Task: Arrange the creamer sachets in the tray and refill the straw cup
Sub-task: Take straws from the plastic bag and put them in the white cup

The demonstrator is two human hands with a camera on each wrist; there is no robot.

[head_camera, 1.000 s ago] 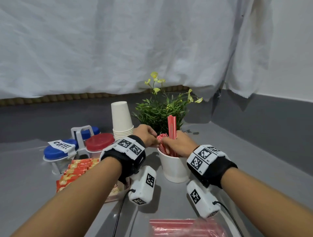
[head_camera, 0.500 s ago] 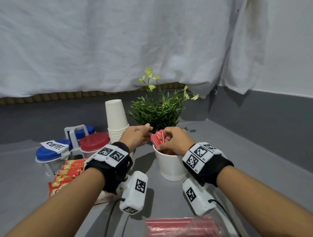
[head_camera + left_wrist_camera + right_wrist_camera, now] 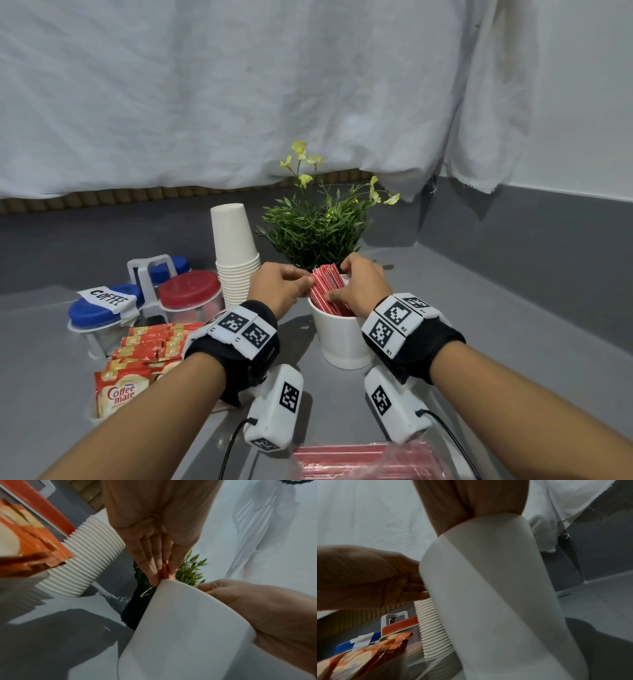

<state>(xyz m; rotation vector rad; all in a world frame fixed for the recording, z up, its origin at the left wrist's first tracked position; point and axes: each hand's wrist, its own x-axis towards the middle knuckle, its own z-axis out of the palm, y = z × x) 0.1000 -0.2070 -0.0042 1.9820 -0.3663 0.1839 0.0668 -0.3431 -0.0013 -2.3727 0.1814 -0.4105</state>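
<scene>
— Red straws (image 3: 327,291) sit bunched in the white cup (image 3: 342,337); whose grip has them?
— Both: left hand (image 3: 281,287) pinches the bunch's left side, right hand (image 3: 363,284) curls round its right.
— And the creamer sachets (image 3: 137,356)?
— Left of the cup, in their tray on the worktop (image 3: 479,342).

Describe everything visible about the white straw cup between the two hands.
The cup is plain white, smooth and matte-looking, slightly tapered toward a small foot. It stands upright on the grey table, in front of the plant and right of the paper cup stack. Red straws fill it, leaning left past the rim. The left hand touches the straws' tops; the right hand curls over them at the rim.
</scene>
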